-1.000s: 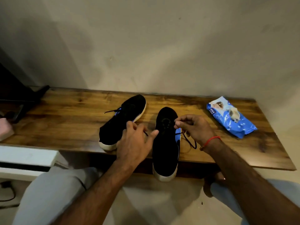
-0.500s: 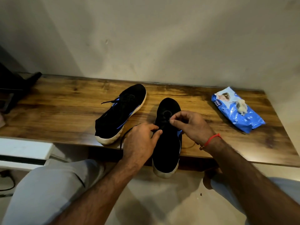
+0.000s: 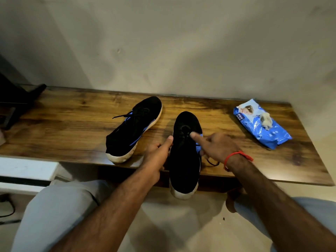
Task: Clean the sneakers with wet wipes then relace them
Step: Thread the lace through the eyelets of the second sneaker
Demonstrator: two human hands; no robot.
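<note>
Overhanging the wooden table's near edge, the black fabric sneaker with white sole lies between both hands. Right hand presses a forefinger on its laces, other fingers curled; left hand grasps its side. The blue wet-wipes pack sits near the far right corner.

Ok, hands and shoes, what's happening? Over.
Left hand gripping lace beside near shoe. Right hand on its laces, forefinger out. Other shoe laced. Nothing in the way.

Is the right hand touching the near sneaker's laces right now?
Touching. The head view shows the right hand with its forefinger tip pressed onto the laces of the near sneaker.
</note>
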